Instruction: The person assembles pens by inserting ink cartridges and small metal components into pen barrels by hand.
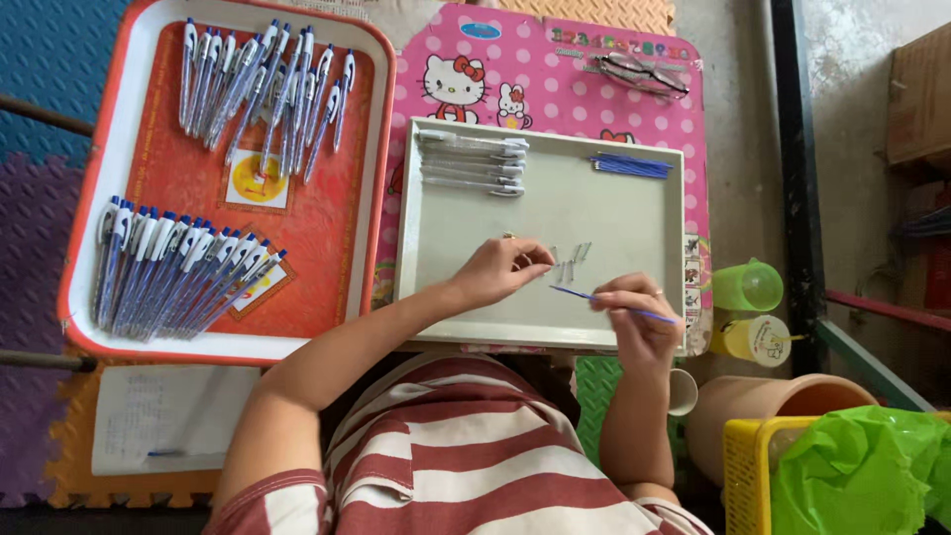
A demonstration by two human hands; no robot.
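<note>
Right hand [634,307] pinches a thin blue refill [614,302] betw thumb & fingertips, held level over the grey tray [555,327], tip toward the left hand [505,266]. Left fingers close on small clear parts [570,260] lying mid-tray, near enough for both hands. Spare refills [631,165] sit top right, pen barrels [474,161] top left; finished pens [178,272] lie in 2 batches on the orange tray [347,198] alongside.

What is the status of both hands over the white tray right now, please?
Left hand pinching at small clear parts on white tray. Right hand holds blue refill. Nothing between them.
</note>
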